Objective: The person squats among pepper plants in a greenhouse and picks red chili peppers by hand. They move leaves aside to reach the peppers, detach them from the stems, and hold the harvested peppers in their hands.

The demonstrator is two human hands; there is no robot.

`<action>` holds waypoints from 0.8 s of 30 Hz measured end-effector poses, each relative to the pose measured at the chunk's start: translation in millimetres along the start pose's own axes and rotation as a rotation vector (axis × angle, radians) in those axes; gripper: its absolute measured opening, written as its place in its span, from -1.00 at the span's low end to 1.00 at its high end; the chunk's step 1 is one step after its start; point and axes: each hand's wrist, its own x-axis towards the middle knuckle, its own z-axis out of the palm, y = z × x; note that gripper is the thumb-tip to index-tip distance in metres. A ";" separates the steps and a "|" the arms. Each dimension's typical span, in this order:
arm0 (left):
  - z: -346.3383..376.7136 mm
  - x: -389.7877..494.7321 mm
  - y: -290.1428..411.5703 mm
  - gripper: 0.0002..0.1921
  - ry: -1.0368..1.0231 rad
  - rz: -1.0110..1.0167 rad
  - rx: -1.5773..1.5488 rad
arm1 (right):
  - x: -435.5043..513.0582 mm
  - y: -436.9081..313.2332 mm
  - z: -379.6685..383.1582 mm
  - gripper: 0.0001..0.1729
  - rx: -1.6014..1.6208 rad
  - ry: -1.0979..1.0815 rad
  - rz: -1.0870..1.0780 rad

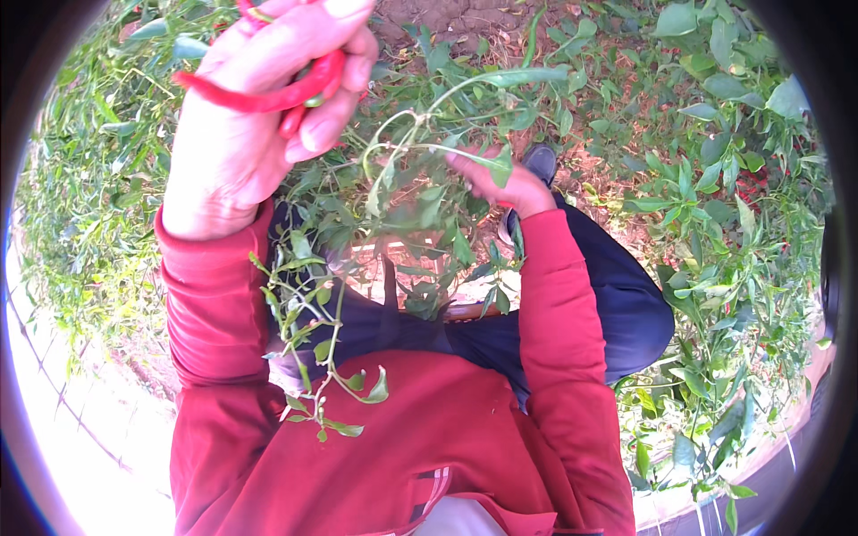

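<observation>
My left hand [275, 63] is raised at the upper left, its fingers curled around several slim red chili peppers [268, 102]. One pepper lies curved across the palm side near the thumb base, and other tips show between the fingers. Lower and to the right, my right hand [503, 181] reaches into the leaves of a chili plant [429, 201]. It is blurred and its fingertips are partly hidden by leaves, so its grip is unclear. A bit of red shows beside its wrist. A pale branching stem [415, 120] stands between the two hands.
Dense chili plants [710, 201] with some red pods grow on the right, and more foliage [100, 167] on the left. A leafy branch [328, 375] hangs before my red top. My shoe [539, 164] rests on bare soil [449, 20] among stems. A green chili [534, 37] hangs farther ahead.
</observation>
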 end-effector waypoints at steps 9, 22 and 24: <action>-6.1 -1.0 4.9 -0.67 0.062 0.017 -0.007 | -29.7 16.7 -16.0 -0.59 -0.825 -0.206 0.016; -15.2 2.8 1.5 -0.72 -0.010 0.015 -0.062 | -34.7 50.4 -19.5 -0.67 -0.738 -0.093 0.034; -17.7 5.4 0.7 -0.72 -0.051 0.014 -0.101 | -34.9 45.8 -17.8 -0.66 -0.716 -0.109 0.034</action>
